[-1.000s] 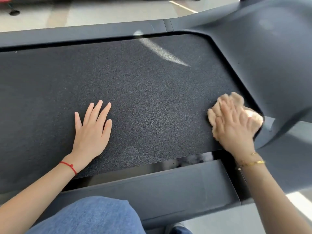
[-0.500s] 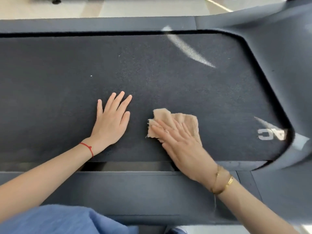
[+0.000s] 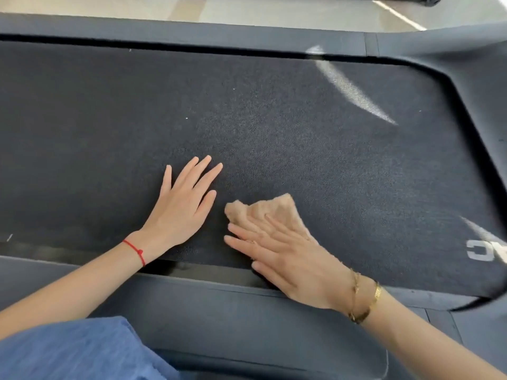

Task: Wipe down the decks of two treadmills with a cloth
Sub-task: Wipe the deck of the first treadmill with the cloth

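A black textured treadmill deck [image 3: 274, 119] fills the view from left to right. A tan cloth [image 3: 277, 211] lies on its near middle part. My right hand [image 3: 285, 255] presses flat on the cloth, fingers spread and pointing left, and covers its lower half. My left hand [image 3: 183, 207] rests flat on the deck just left of the cloth, fingers apart, holding nothing. A red string circles the left wrist; gold bracelets hang on the right wrist.
Dark grey side rails run along the far edge [image 3: 192, 31] and the near edge [image 3: 219, 303] of the deck. The grey motor cover [image 3: 485, 58] rises at the right. White lettering [image 3: 485, 252] marks the belt. My blue-clad knee [image 3: 76, 352] is at the bottom left.
My right hand has swept the cloth leftward from the deck's right end to beside my left hand. The left hand has stayed flat on the deck.
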{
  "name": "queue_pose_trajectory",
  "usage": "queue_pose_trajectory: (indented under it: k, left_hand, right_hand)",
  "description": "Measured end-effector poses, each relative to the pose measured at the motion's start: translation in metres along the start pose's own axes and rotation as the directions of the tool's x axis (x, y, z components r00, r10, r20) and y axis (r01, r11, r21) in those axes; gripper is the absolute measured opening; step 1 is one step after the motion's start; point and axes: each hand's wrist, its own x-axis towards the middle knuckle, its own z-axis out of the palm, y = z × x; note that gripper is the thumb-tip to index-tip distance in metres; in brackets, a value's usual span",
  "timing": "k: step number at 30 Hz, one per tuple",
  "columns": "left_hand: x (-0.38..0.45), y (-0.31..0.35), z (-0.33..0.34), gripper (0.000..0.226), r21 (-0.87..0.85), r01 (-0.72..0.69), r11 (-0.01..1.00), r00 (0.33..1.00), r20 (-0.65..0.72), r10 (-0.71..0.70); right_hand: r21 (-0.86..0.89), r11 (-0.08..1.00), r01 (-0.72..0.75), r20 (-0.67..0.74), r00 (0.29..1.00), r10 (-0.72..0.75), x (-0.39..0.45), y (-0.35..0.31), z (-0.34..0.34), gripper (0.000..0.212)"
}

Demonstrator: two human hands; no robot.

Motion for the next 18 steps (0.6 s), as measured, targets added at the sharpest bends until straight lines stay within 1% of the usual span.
queue_pose_trajectory:
  k: [3, 5, 8, 9, 11, 12, 13, 15, 16, 18]
  left_hand:
    - [-0.005, -0.012, 0.000, 0.053, -0.027, 0.013, 1.000, 1.000, -0.020, -0.014]
    - [-0.008, -0.019, -0.001, 0.052, -0.035, 0.015, 0.999, 0.999, -0.033, -0.016]
    - [-0.012, -0.027, -0.002, 0.052, -0.053, 0.017, 0.998, 0.999, -0.045, -0.020]
    - [-0.013, -0.029, -0.002, 0.052, -0.060, 0.019, 0.998, 0.999, -0.047, -0.021]
    - [-0.015, -0.032, -0.003, 0.053, -0.054, 0.011, 0.998, 0.999, -0.046, -0.014]
    - [-0.015, -0.033, -0.003, 0.053, -0.048, 0.006, 0.999, 0.999, -0.045, -0.008]
    - [-0.015, -0.034, -0.003, 0.053, -0.043, 0.001, 0.999, 0.999, -0.043, -0.003]
    - [-0.015, -0.035, -0.001, 0.054, -0.038, -0.004, 0.999, 0.999, -0.041, 0.002]
    - [-0.014, -0.035, -0.001, 0.054, -0.037, -0.004, 0.999, 0.999, -0.046, 0.002]
    - [-0.014, -0.035, 0.000, 0.054, -0.037, -0.005, 0.999, 0.998, -0.059, 0.003]
  right_hand:
    - [0.133, 0.990, -0.039, 0.048, 0.998, 0.033, 0.013, -0.010, -0.003, 0.050]
    - [0.165, 0.985, -0.042, 0.063, 0.998, 0.032, 0.022, -0.012, -0.007, 0.051]
    - [0.089, 0.996, -0.014, 0.059, 0.998, 0.009, 0.039, -0.021, -0.003, 0.054]
    - [0.040, 0.999, -0.003, 0.037, 0.999, 0.001, 0.045, -0.020, -0.002, 0.054]
    - [-0.064, 0.998, 0.006, -0.065, 0.998, -0.011, 0.049, -0.012, -0.005, 0.053]
    - [-0.111, 0.994, -0.023, -0.113, 0.994, 0.010, 0.048, -0.003, -0.009, 0.053]
    - [-0.148, 0.985, -0.087, -0.139, 0.988, 0.067, 0.044, 0.006, -0.013, 0.054]
    - [-0.166, 0.954, -0.250, -0.143, 0.963, 0.227, 0.034, 0.018, -0.016, 0.061]
    - [-0.170, 0.939, -0.298, -0.147, 0.950, 0.275, 0.031, 0.020, -0.014, 0.065]
    - [-0.214, 0.919, -0.331, -0.155, 0.940, 0.302, 0.031, 0.018, -0.009, 0.069]
